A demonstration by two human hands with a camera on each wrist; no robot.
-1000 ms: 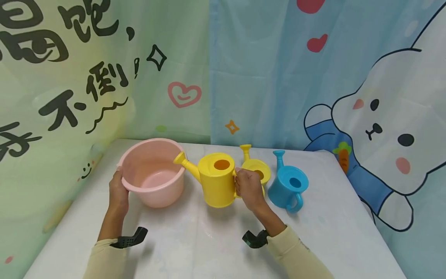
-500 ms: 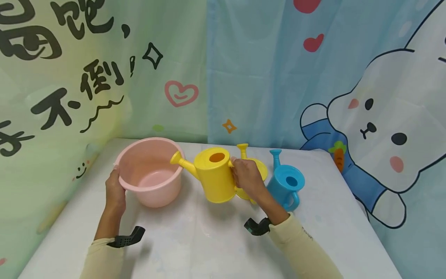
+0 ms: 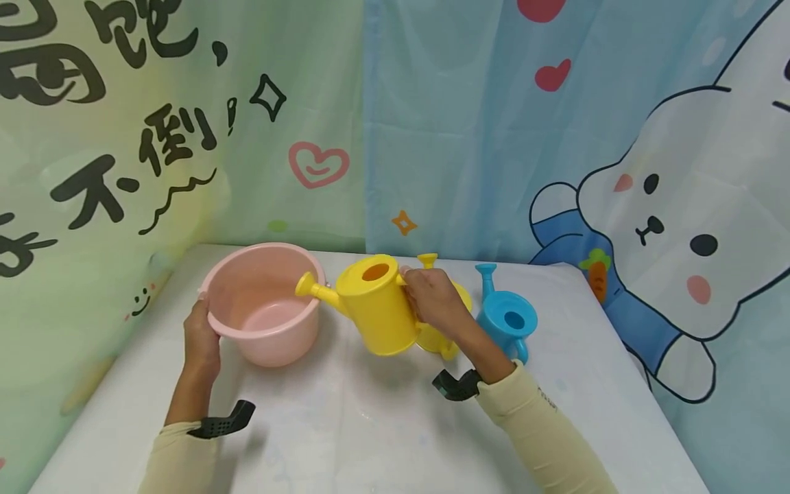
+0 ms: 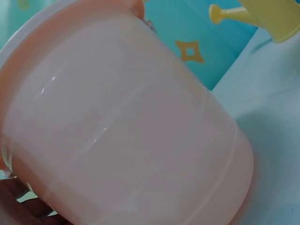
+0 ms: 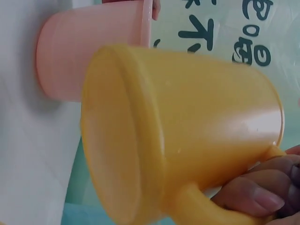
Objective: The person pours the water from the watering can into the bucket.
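My right hand (image 3: 437, 296) grips the handle of a yellow watering can (image 3: 382, 312), holding it raised and tilted with the spout toward the left. The rose of its spout overlaps the right rim of the pink basin (image 3: 268, 346) in the head view. Fingers (image 5: 258, 190) curl round the can's handle in the right wrist view, where the can's base faces the camera. My left hand (image 3: 201, 339) holds the basin at its left rim, and its fingers (image 4: 35, 208) lie against the wall in the left wrist view.
A second yellow watering can (image 3: 463, 295) stands behind my right hand, partly hidden. To its right is a blue watering can (image 3: 509, 319). All stand on a white-covered table (image 3: 345, 425), with a printed cloth (image 3: 432, 137) hanging behind.
The held watering can has risen a little and tipped further toward the basin, its spout moving left. My left hand stays on the basin rim. The head view has shifted slightly.
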